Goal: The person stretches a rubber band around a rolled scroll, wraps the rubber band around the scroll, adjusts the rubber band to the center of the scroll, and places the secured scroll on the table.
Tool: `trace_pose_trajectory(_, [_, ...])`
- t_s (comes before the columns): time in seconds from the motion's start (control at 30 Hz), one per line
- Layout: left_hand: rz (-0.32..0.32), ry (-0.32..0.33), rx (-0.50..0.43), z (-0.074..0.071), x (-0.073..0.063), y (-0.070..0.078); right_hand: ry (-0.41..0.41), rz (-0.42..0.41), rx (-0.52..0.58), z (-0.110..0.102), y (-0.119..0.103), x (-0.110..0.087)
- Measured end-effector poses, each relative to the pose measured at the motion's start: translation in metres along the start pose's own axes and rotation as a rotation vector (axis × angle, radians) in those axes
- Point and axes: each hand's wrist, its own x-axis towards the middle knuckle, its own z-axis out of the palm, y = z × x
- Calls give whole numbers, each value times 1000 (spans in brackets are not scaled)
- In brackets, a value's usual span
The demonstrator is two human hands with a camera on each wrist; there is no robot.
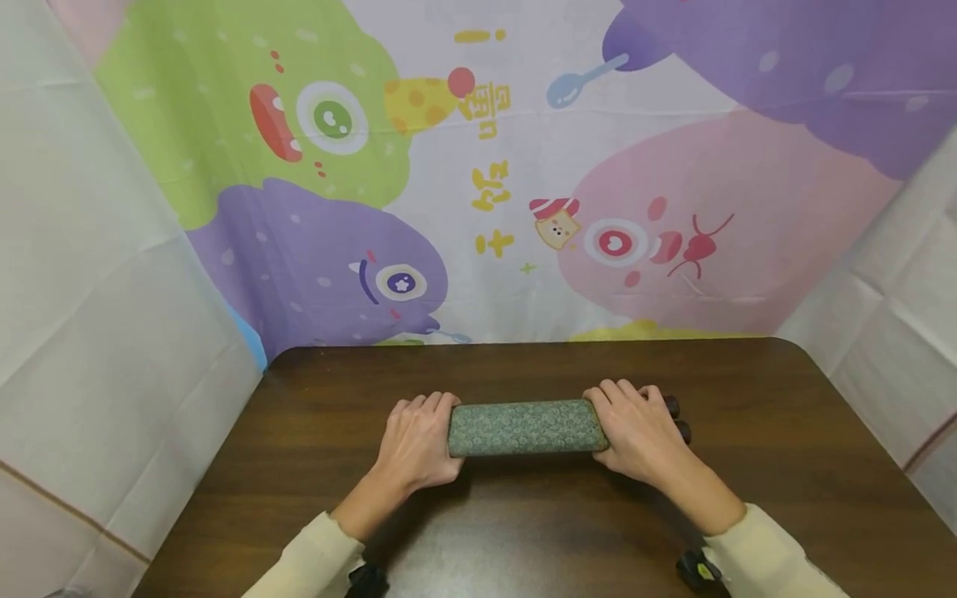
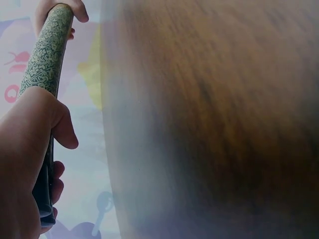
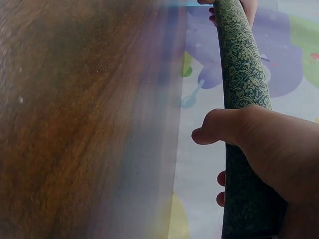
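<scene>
A long green roll-like thing (image 1: 527,428) with a pale floral pattern is held level, side to side, above the brown table. My left hand (image 1: 419,440) grips its left part, thumb on the near side and fingers over the far side. The right part is gripped by my right hand (image 1: 635,432) in the same way. Beyond the right knuckles two dark knobs (image 1: 682,432) show; whether they belong to the roll I cannot tell. In the left wrist view a dark end (image 2: 47,214) sticks out below the palm. Both palms hide much of the roll's ends.
The dark wooden table (image 1: 523,531) has rounded far corners. Behind it hangs a cloth printed with cartoon monsters (image 1: 493,307), and pale sheets (image 1: 90,291) stand at both sides. Black wrist devices (image 1: 366,579) sit near each pale sleeve (image 1: 317,556).
</scene>
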Motion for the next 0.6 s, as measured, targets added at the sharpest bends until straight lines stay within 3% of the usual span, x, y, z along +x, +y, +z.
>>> trace_pose_trajectory(0.6, [1, -5, 12, 1, -2, 1, -35, 2, -15, 2, -4, 0])
